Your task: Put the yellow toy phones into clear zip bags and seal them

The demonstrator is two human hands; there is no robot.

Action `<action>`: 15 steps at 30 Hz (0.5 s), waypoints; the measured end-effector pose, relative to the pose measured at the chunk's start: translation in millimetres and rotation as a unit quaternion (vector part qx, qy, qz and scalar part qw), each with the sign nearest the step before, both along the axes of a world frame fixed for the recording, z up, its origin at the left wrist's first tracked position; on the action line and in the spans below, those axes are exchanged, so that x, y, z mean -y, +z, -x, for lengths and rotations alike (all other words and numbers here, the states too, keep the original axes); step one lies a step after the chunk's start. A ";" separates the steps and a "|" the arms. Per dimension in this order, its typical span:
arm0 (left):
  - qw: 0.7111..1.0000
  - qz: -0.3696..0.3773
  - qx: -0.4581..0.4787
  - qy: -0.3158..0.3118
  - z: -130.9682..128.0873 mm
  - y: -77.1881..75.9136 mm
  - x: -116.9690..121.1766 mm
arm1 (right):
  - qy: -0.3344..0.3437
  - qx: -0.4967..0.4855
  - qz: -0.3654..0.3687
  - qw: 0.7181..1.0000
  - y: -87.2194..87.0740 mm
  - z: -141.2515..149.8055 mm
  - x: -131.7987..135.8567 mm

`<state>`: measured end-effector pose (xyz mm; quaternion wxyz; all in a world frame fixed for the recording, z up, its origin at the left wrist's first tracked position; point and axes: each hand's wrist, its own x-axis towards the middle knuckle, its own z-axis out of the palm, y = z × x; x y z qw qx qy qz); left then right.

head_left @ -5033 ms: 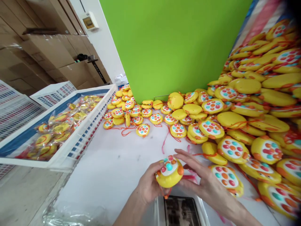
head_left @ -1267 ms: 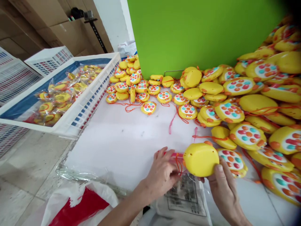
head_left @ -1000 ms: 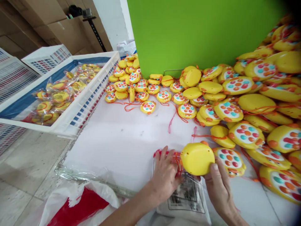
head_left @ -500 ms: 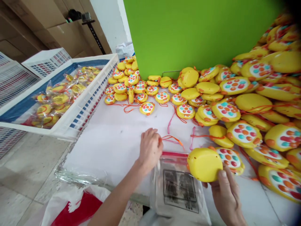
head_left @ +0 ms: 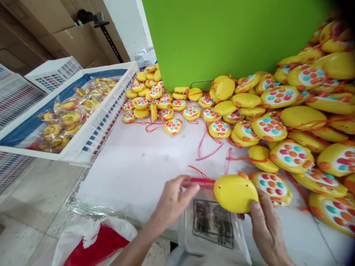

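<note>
My right hand point(head_left: 267, 223) grips a yellow turtle-shaped toy point(head_left: 235, 194) by its edge, with the plain back facing up and the bubble-dotted side hidden. My left hand point(head_left: 176, 195) pinches the red-striped top edge of a clear plastic bag point(head_left: 213, 221), thumb above and fingers partly behind the edge. The bag has a dark printed panel and lies at the table's front edge, on what looks like a stack of bags. The toy overlaps the bag's upper right corner. An orange cord point(head_left: 198, 170) lies just beyond the bag's red edge.
A large pile of turtle toys point(head_left: 292, 155) fills the right side. More toys point(head_left: 155, 92) lie at the back, before a green panel point(head_left: 235, 40). At left stands a white basket point(head_left: 111, 107) with bagged toys point(head_left: 69, 118). A red-and-white sack point(head_left: 97, 244) sits below the table.
My left hand has moved down from above the bag and now pinches its red edge. The toy in my right hand has shifted slightly left. A pink strip on the table now shows more fully.
</note>
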<state>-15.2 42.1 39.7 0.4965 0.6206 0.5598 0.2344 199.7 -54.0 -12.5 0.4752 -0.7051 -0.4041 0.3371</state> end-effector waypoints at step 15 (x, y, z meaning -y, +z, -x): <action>0.992 0.057 0.086 0.077 -40.0 -30.6 31.0 | 0.401 0.314 0.011 0.861 32.9 -28.1 -33.1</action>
